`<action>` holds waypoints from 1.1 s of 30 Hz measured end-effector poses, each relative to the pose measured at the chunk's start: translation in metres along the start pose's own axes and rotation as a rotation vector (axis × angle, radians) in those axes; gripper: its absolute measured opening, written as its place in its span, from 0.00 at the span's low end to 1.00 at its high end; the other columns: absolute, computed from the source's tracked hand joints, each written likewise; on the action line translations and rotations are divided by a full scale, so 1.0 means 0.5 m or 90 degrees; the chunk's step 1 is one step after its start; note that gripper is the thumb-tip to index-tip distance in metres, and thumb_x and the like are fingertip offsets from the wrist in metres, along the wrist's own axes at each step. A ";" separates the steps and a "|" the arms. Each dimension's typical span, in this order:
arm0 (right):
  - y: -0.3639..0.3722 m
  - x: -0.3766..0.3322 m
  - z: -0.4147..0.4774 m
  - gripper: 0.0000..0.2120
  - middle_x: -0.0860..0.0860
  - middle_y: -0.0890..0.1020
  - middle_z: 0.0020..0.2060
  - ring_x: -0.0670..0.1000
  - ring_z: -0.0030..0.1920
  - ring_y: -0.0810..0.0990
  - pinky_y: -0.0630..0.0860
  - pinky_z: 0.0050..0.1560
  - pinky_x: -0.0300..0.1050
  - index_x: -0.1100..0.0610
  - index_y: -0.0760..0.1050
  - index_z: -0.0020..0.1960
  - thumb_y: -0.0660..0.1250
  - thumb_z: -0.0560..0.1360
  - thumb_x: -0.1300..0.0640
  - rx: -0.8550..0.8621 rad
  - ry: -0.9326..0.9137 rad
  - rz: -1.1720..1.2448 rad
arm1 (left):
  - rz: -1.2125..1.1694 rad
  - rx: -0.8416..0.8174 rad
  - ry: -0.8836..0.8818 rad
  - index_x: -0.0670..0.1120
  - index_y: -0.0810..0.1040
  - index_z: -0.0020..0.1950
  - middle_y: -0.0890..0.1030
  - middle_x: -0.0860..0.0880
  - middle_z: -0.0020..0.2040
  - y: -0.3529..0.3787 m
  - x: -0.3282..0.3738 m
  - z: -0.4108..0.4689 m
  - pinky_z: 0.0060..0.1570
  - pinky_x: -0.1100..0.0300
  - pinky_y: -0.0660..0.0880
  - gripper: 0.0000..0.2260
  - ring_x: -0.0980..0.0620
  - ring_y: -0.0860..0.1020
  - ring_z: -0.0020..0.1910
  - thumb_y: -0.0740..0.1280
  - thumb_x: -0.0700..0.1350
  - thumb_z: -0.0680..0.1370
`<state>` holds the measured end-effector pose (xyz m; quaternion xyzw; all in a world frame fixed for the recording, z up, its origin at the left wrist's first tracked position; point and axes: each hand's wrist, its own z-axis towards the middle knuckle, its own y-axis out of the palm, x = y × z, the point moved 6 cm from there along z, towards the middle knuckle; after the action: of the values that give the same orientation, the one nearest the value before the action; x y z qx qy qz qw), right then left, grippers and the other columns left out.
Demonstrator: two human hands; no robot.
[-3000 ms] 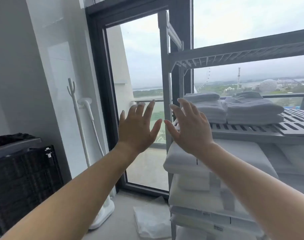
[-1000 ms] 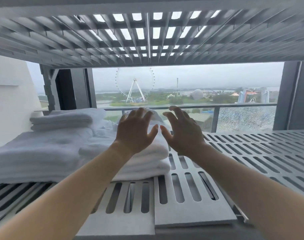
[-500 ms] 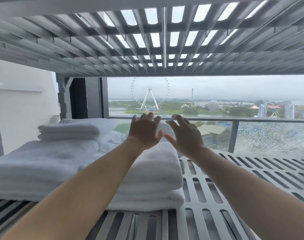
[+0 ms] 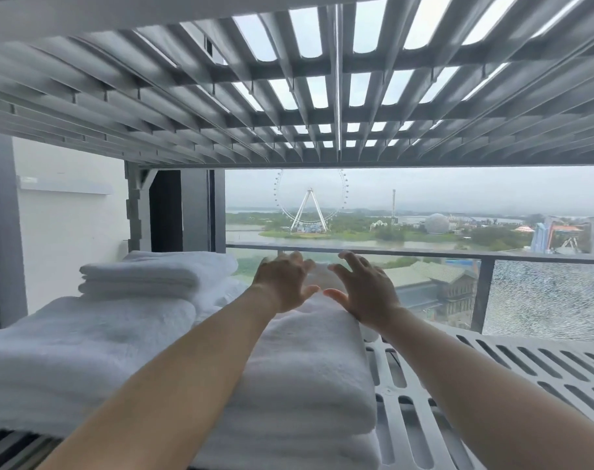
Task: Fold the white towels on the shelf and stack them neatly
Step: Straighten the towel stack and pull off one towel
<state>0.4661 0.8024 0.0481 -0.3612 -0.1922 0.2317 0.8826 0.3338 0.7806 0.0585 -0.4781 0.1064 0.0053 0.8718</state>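
Note:
Folded white towels lie on the grey slatted shelf (image 4: 492, 364). One stack (image 4: 309, 378) sits in the middle under my forearms, a broad pile (image 4: 85, 354) fills the left, and a smaller folded towel (image 4: 146, 274) rests on top at the back left. A rumpled white towel (image 4: 322, 278) pokes up behind the middle stack. My left hand (image 4: 283, 283) and my right hand (image 4: 363, 290) reach over the middle stack's far end, fingers spread, palms down, holding nothing. Whether they touch the rumpled towel I cannot tell.
Another slatted shelf (image 4: 288, 96) hangs close overhead. Bare slats stretch to the right of the towels. Behind the shelf are a window, a balcony rail (image 4: 424, 254) and a dark frame post (image 4: 166, 212) at the back left.
My view has moved from the room's floor level up into the shelf and closer to the towels. Both hands have stretched farther back over the middle stack, staying open.

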 end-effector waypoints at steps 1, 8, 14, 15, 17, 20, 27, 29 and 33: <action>0.010 0.002 0.006 0.25 0.54 0.65 0.69 0.55 0.67 0.68 0.70 0.61 0.54 0.53 0.67 0.67 0.61 0.75 0.42 -0.010 -0.005 0.002 | 0.004 -0.003 0.000 0.52 0.64 0.69 0.71 0.48 0.66 0.003 0.000 0.007 0.60 0.48 0.69 0.23 0.46 0.71 0.63 0.58 0.60 0.77; 0.107 0.020 0.017 0.30 0.48 0.52 0.75 0.52 0.74 0.50 0.53 0.68 0.69 0.47 0.58 0.72 0.58 0.73 0.37 -0.172 -0.027 0.041 | 0.002 -0.178 0.029 0.58 0.57 0.73 0.61 0.49 0.73 0.094 0.010 0.000 0.67 0.46 0.62 0.25 0.47 0.57 0.72 0.56 0.61 0.78; 0.154 0.026 0.005 0.33 0.45 0.37 0.75 0.56 0.75 0.38 0.54 0.70 0.63 0.41 0.46 0.74 0.54 0.74 0.35 -0.291 0.007 0.076 | -0.100 -0.222 -0.066 0.56 0.55 0.74 0.49 0.48 0.77 0.121 -0.006 -0.003 0.71 0.43 0.54 0.28 0.46 0.50 0.75 0.55 0.64 0.76; 0.154 0.024 0.006 0.32 0.46 0.38 0.75 0.57 0.75 0.40 0.56 0.70 0.60 0.41 0.46 0.74 0.54 0.75 0.35 -0.291 0.005 0.089 | -0.103 -0.225 -0.071 0.57 0.55 0.74 0.48 0.48 0.77 0.123 -0.006 -0.004 0.72 0.43 0.53 0.28 0.46 0.49 0.75 0.55 0.64 0.76; 0.156 0.022 0.007 0.32 0.48 0.39 0.75 0.57 0.74 0.45 0.58 0.70 0.57 0.42 0.47 0.74 0.55 0.75 0.36 -0.286 -0.001 0.095 | -0.101 -0.231 -0.077 0.57 0.54 0.74 0.46 0.47 0.78 0.125 -0.008 -0.004 0.71 0.41 0.52 0.29 0.45 0.48 0.76 0.55 0.64 0.76; 0.160 0.020 0.010 0.30 0.50 0.48 0.73 0.58 0.69 0.53 0.63 0.67 0.56 0.41 0.51 0.73 0.57 0.75 0.37 -0.272 0.002 0.092 | -0.097 -0.246 -0.090 0.60 0.52 0.74 0.44 0.50 0.78 0.131 -0.012 -0.004 0.70 0.36 0.48 0.29 0.45 0.45 0.76 0.55 0.65 0.76; 0.133 0.003 0.037 0.17 0.58 0.69 0.60 0.59 0.61 0.67 0.64 0.61 0.51 0.53 0.71 0.64 0.63 0.76 0.54 -0.204 0.017 0.171 | -0.115 -0.187 -0.054 0.60 0.57 0.72 0.53 0.50 0.76 0.112 -0.004 -0.004 0.68 0.40 0.57 0.25 0.47 0.52 0.74 0.57 0.61 0.76; 0.123 0.007 0.043 0.15 0.59 0.72 0.58 0.60 0.59 0.70 0.66 0.59 0.50 0.59 0.72 0.62 0.63 0.75 0.58 -0.150 0.018 0.184 | -0.139 -0.155 -0.053 0.59 0.55 0.72 0.54 0.50 0.75 0.104 -0.005 -0.008 0.68 0.40 0.60 0.26 0.47 0.51 0.75 0.59 0.58 0.76; 0.057 0.007 0.037 0.06 0.62 0.76 0.48 0.63 0.47 0.76 0.75 0.49 0.57 0.66 0.74 0.48 0.66 0.73 0.65 0.102 -0.035 0.217 | -0.046 -0.032 -0.078 0.50 0.53 0.72 0.70 0.43 0.66 0.079 -0.008 -0.013 0.55 0.48 0.72 0.27 0.43 0.69 0.64 0.62 0.49 0.77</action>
<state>0.4521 0.8324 0.0404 -0.3106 -0.1331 0.4018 0.8511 0.3244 0.7969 0.0229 -0.5023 0.0350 0.0056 0.8640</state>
